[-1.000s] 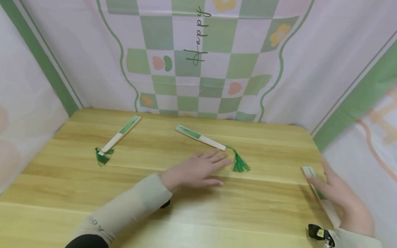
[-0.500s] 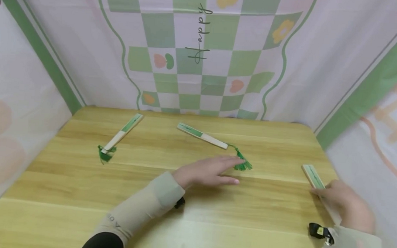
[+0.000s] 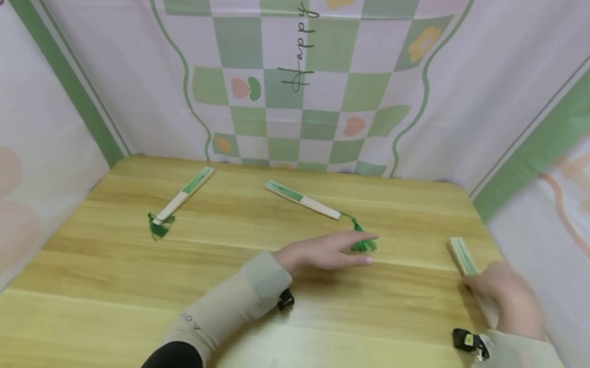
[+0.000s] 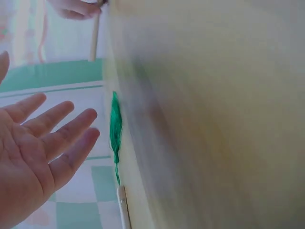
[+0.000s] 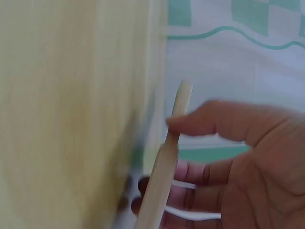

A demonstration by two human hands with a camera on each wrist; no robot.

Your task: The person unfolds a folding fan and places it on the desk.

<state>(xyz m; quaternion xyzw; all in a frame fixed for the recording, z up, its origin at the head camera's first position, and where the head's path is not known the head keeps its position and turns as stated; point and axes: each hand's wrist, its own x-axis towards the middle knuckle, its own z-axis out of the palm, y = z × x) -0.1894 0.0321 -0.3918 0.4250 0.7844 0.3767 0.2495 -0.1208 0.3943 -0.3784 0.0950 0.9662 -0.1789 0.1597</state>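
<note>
My right hand (image 3: 505,295) grips a folded hand fan (image 3: 462,254) near the table's right edge. In the right wrist view, the thumb lies on one side of this fan (image 5: 163,183) and the curled fingers on the other, the fan raised off the tabletop. My left hand (image 3: 328,251) hovers over the middle with fingers straight and nothing in them. Its fingertips overlap the green tassel (image 3: 363,246) of a second folded fan (image 3: 304,200) in the head view; the left wrist view shows the palm apart from that tassel (image 4: 116,125).
A third folded fan (image 3: 183,195) lies slanted at the left, its green tassel (image 3: 159,227) bunched under the lower end. The wooden table (image 3: 122,286) meets a checked cloth backdrop (image 3: 284,90) at the back, with cloth hanging at both sides.
My right hand has closed its grip on the right fan and lifted it slightly. My left hand has moved rightward, from below the middle fan to its tassel. The other fans lie still.
</note>
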